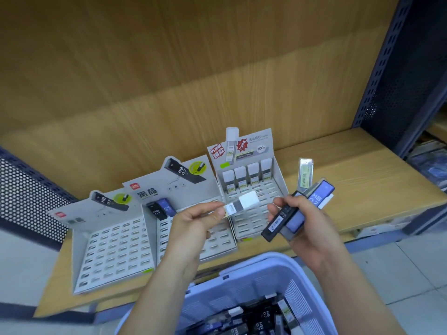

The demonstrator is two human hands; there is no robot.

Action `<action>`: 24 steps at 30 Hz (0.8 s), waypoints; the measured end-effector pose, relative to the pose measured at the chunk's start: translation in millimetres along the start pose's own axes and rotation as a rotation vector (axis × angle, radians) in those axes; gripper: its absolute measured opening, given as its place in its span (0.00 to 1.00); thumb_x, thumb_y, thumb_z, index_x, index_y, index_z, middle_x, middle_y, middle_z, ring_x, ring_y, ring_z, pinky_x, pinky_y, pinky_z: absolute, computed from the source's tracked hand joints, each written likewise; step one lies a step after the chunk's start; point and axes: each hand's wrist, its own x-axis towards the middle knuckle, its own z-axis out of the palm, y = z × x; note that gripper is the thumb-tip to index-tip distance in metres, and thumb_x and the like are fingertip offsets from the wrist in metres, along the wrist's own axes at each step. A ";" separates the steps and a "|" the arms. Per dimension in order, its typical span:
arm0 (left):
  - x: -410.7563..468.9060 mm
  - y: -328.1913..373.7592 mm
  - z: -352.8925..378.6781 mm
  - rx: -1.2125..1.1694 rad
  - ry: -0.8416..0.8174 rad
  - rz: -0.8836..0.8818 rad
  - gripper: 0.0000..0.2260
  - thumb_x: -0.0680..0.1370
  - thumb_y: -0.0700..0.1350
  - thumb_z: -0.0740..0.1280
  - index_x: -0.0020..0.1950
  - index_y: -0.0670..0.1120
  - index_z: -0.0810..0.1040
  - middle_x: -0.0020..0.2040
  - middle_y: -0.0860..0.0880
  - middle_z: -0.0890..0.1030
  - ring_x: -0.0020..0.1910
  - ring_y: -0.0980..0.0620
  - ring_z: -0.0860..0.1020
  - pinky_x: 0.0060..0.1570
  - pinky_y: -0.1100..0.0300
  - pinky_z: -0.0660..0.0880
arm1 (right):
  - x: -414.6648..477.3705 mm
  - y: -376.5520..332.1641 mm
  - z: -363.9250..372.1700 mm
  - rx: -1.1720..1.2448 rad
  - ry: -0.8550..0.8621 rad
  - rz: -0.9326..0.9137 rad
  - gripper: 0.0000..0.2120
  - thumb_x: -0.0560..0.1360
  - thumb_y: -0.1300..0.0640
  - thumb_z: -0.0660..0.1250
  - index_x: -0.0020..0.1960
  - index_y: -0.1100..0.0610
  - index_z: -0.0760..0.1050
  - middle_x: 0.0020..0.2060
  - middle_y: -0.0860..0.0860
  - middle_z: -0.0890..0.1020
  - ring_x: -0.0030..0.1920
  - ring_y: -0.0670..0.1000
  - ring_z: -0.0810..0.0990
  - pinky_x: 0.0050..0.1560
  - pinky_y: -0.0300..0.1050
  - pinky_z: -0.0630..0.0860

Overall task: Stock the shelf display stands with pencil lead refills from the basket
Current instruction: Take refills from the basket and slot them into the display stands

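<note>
- the left hand [196,221] is raised over the stands, thumb and fingertips pinching the lower end of a white-capped refill case [244,203]. the cap points far and right, apparently so it can go into a slot bottom first.
- the right hand [312,228] is clamped around a bundle of refill cases [294,218], black and blue ones fanned out, with a pale one sticking up at the far side. it seems to serve as a handy reserve for the left hand to draw from.
- the two hands are apart, just above the near edge of the wooden shelf [362,189].
- the right display stand [254,221] has a row of four white-capped cases [254,176] upright along its far edge. the held case matches them, so i judge it belongs in the next free row there.
- the middle display stand [169,187] holds only a black and blue pair [160,210] in its far left corner.
- the left display stand [113,247] shows only bare slots.
- the lavender basket [261,259] sits near and below the hands, with many more refills [256,320] heaped inside, so most of the stocking remains.
</note>
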 end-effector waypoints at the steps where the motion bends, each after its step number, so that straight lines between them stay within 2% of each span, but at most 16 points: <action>1: -3.4 -1.6 1.1 -0.078 0.015 -0.023 0.05 0.71 0.39 0.73 0.41 0.49 0.86 0.40 0.52 0.84 0.35 0.59 0.76 0.36 0.61 0.67 | -2.3 3.8 4.7 -0.011 -0.017 0.002 0.03 0.77 0.64 0.65 0.45 0.63 0.76 0.39 0.57 0.84 0.39 0.52 0.84 0.39 0.47 0.83; 4: -12.6 -5.9 11.0 -0.218 0.018 -0.069 0.05 0.72 0.39 0.72 0.43 0.48 0.86 0.39 0.52 0.83 0.34 0.56 0.70 0.36 0.62 0.64 | -9.4 18.8 20.2 -0.052 -0.073 0.011 0.02 0.75 0.65 0.68 0.48 0.61 0.78 0.41 0.56 0.84 0.38 0.49 0.83 0.36 0.43 0.81; 8: -21.8 -9.0 17.0 -0.077 -0.039 -0.006 0.06 0.72 0.38 0.72 0.45 0.48 0.84 0.38 0.49 0.82 0.33 0.57 0.75 0.33 0.66 0.70 | -13.3 28.2 29.9 -0.113 -0.086 -0.036 0.04 0.76 0.65 0.68 0.49 0.58 0.79 0.40 0.55 0.84 0.38 0.52 0.83 0.40 0.47 0.80; 10: -23.5 -7.2 14.2 0.017 -0.125 0.045 0.08 0.73 0.39 0.71 0.49 0.50 0.83 0.39 0.47 0.80 0.34 0.57 0.77 0.35 0.67 0.73 | -12.4 27.7 29.2 -0.156 -0.085 -0.046 0.05 0.76 0.65 0.68 0.51 0.58 0.79 0.43 0.56 0.85 0.41 0.54 0.84 0.43 0.50 0.80; 12: -22.3 -3.3 9.1 -0.014 -0.246 0.083 0.11 0.75 0.41 0.69 0.55 0.54 0.82 0.44 0.46 0.81 0.40 0.55 0.78 0.42 0.61 0.75 | -13.3 26.2 27.9 -0.157 -0.127 -0.025 0.06 0.75 0.65 0.68 0.50 0.58 0.79 0.44 0.57 0.86 0.42 0.54 0.85 0.44 0.51 0.80; 14: -16.5 2.2 3.3 -0.056 -0.327 0.127 0.16 0.77 0.38 0.66 0.59 0.55 0.80 0.51 0.49 0.81 0.42 0.55 0.77 0.43 0.60 0.75 | -15.4 25.5 27.4 -0.136 -0.175 0.044 0.06 0.72 0.64 0.70 0.49 0.58 0.80 0.44 0.57 0.86 0.41 0.55 0.84 0.44 0.51 0.80; 16: -9.5 8.6 -0.8 -0.002 -0.417 0.179 0.17 0.76 0.36 0.66 0.60 0.54 0.80 0.51 0.49 0.81 0.40 0.57 0.76 0.41 0.62 0.74 | -18.0 26.1 27.3 -0.130 -0.224 0.127 0.09 0.67 0.62 0.71 0.48 0.59 0.81 0.40 0.58 0.85 0.37 0.55 0.83 0.39 0.49 0.80; 18: -3.0 14.5 -3.7 0.034 -0.482 0.206 0.15 0.72 0.37 0.69 0.58 0.49 0.81 0.50 0.44 0.82 0.41 0.54 0.77 0.42 0.61 0.74 | -19.3 27.9 26.9 -0.101 -0.273 0.191 0.09 0.66 0.62 0.71 0.46 0.62 0.81 0.35 0.58 0.82 0.32 0.53 0.81 0.33 0.46 0.80; 20: 2.4 18.6 -7.0 0.047 -0.466 0.228 0.12 0.69 0.37 0.71 0.52 0.41 0.82 0.47 0.40 0.83 0.43 0.50 0.79 0.45 0.59 0.77 | -19.2 29.2 26.6 -0.106 -0.297 0.214 0.10 0.67 0.61 0.71 0.46 0.64 0.82 0.35 0.59 0.82 0.31 0.52 0.80 0.33 0.45 0.80; 21: 4.6 20.4 -8.5 0.062 -0.431 0.237 0.09 0.69 0.35 0.71 0.49 0.39 0.82 0.44 0.40 0.83 0.41 0.51 0.80 0.43 0.61 0.77 | -18.4 29.1 26.2 -0.125 -0.295 0.207 0.12 0.67 0.60 0.71 0.48 0.65 0.82 0.37 0.59 0.82 0.32 0.52 0.81 0.34 0.44 0.80; 24: 11.6 27.9 -14.0 0.133 -0.258 0.262 0.04 0.71 0.36 0.72 0.44 0.42 0.84 0.34 0.44 0.82 0.32 0.53 0.76 0.35 0.64 0.74 | -15.0 27.3 21.9 -0.119 -0.251 0.171 0.14 0.71 0.56 0.69 0.55 0.61 0.81 0.47 0.60 0.85 0.40 0.53 0.83 0.39 0.44 0.80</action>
